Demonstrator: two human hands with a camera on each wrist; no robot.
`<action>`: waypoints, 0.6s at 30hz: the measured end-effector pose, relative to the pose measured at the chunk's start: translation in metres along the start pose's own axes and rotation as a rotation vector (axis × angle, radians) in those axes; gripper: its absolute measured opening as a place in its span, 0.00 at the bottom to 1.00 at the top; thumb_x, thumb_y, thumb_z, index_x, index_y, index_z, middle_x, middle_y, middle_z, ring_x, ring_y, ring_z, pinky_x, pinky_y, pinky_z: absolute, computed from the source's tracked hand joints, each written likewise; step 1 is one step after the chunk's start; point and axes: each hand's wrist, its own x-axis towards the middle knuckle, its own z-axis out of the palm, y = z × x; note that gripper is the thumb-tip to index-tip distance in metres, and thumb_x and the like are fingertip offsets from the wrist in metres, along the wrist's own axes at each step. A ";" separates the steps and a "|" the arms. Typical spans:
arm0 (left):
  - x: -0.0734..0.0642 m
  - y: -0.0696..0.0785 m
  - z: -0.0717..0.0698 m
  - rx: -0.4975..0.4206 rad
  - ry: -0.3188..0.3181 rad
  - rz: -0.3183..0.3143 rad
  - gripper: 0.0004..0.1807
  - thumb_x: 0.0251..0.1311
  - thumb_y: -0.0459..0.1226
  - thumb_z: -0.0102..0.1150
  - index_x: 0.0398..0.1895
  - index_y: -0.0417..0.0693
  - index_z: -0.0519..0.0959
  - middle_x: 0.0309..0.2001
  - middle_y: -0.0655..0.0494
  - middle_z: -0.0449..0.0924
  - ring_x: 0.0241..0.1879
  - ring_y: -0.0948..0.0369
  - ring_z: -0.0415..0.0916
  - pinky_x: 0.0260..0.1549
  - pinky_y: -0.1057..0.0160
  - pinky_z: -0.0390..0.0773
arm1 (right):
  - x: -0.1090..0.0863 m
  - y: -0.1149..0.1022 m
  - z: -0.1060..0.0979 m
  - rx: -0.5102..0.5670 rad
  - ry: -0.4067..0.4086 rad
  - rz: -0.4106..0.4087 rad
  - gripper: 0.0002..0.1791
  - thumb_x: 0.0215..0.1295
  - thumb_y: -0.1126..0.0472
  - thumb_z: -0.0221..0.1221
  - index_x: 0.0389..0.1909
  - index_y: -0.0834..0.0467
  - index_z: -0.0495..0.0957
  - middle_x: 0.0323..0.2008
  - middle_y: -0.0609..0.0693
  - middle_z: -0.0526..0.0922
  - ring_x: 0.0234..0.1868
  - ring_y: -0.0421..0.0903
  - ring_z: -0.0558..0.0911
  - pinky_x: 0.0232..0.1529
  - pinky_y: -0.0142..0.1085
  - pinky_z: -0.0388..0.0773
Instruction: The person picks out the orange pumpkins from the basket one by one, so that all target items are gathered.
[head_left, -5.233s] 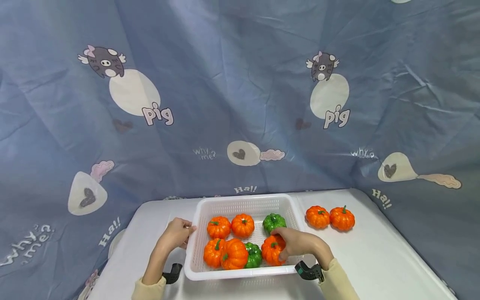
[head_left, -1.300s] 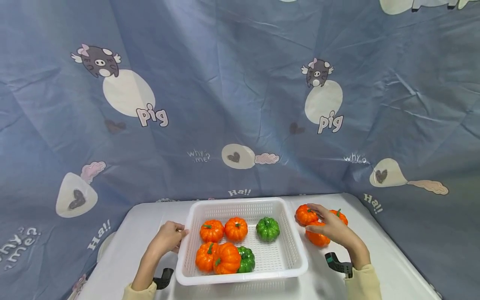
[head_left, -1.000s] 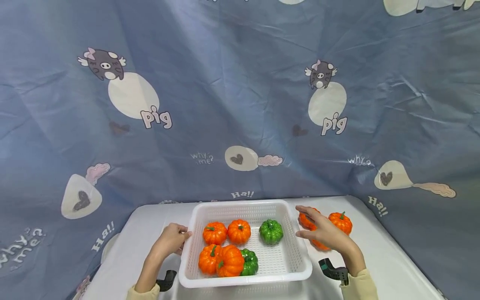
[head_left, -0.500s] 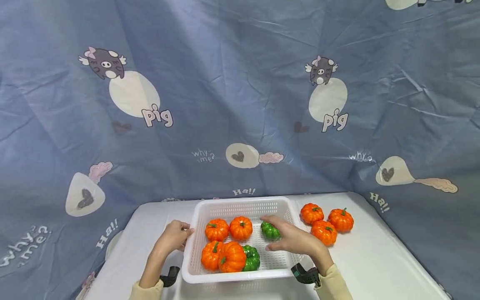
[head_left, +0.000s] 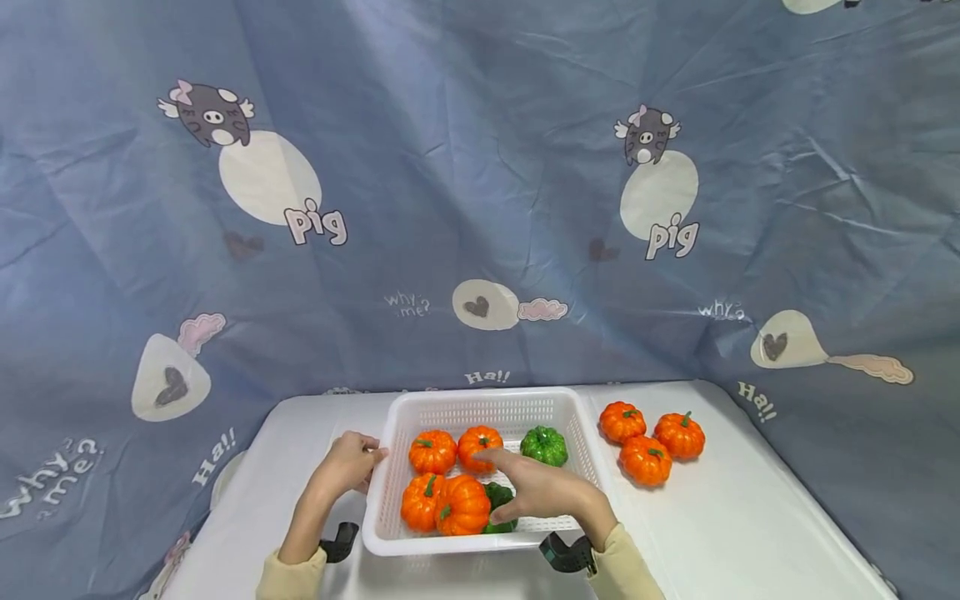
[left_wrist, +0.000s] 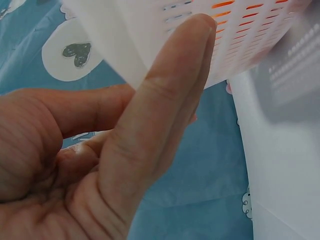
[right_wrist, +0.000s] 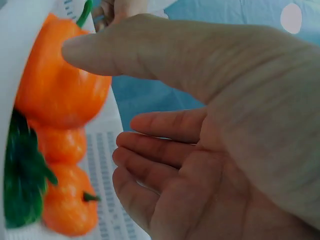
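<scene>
A white perforated plastic basket [head_left: 480, 546] stands on the table. My left hand [head_left: 351, 461] pinches its left rim, one long finger [left_wrist: 165, 85] lying along the outer wall. My right hand [head_left: 543, 487] hovers over the basket's front middle, thumb and fingers spread, nothing between them. It partly covers a green pumpkin [head_left: 497, 493]. Just left of it an orange pumpkin [head_left: 463, 507] leans on another orange pumpkin [head_left: 418, 502]. Behind sit an orange pumpkin [head_left: 432, 452], another orange pumpkin [head_left: 476, 439] near my fingertips, and a green pumpkin [head_left: 543, 446].
Right of the basket, three orange pumpkins lie grouped on the white table [head_left: 750, 517]: a rear left pumpkin [head_left: 622, 422], a front pumpkin [head_left: 646, 461] and a right pumpkin [head_left: 679, 436]. A blue printed cloth [head_left: 480, 208] hangs behind the table.
My right hand took an orange pumpkin from the basket's front right, released it on the table beside two others, then moved left over the basket. My left hand has stayed at the rim.
</scene>
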 end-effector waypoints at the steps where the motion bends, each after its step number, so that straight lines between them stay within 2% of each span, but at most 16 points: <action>1: 0.000 0.000 0.000 0.003 0.002 0.007 0.19 0.65 0.31 0.54 0.53 0.23 0.74 0.28 0.45 0.84 0.23 0.57 0.83 0.21 0.59 0.85 | 0.003 -0.002 0.002 0.013 -0.009 -0.012 0.44 0.55 0.54 0.69 0.71 0.53 0.59 0.68 0.51 0.67 0.68 0.52 0.69 0.68 0.44 0.69; 5: 0.001 -0.001 0.000 0.005 0.004 0.006 0.19 0.65 0.31 0.54 0.53 0.23 0.74 0.28 0.44 0.84 0.24 0.56 0.83 0.21 0.59 0.85 | 0.012 -0.008 0.011 0.016 -0.036 -0.052 0.43 0.53 0.59 0.70 0.69 0.53 0.61 0.66 0.48 0.69 0.67 0.46 0.70 0.68 0.38 0.67; 9: 0.000 -0.002 0.000 0.011 0.004 -0.011 0.19 0.65 0.31 0.55 0.53 0.23 0.74 0.28 0.45 0.84 0.24 0.57 0.83 0.20 0.60 0.85 | 0.019 -0.011 0.019 -0.050 -0.052 -0.066 0.42 0.52 0.60 0.70 0.68 0.53 0.63 0.65 0.46 0.70 0.64 0.40 0.70 0.67 0.34 0.68; 13: 0.000 -0.001 0.000 0.008 -0.001 -0.019 0.19 0.65 0.31 0.54 0.54 0.23 0.74 0.28 0.45 0.84 0.24 0.57 0.83 0.21 0.60 0.85 | 0.022 -0.009 0.023 -0.102 -0.051 -0.054 0.43 0.53 0.59 0.70 0.70 0.54 0.62 0.66 0.46 0.68 0.64 0.40 0.70 0.67 0.34 0.69; 18: 0.000 0.000 0.000 0.012 0.007 -0.016 0.19 0.65 0.32 0.55 0.54 0.24 0.75 0.28 0.45 0.84 0.24 0.57 0.83 0.21 0.60 0.85 | 0.022 -0.006 0.024 -0.071 -0.036 -0.055 0.42 0.51 0.59 0.70 0.68 0.51 0.63 0.65 0.45 0.70 0.63 0.38 0.70 0.66 0.35 0.69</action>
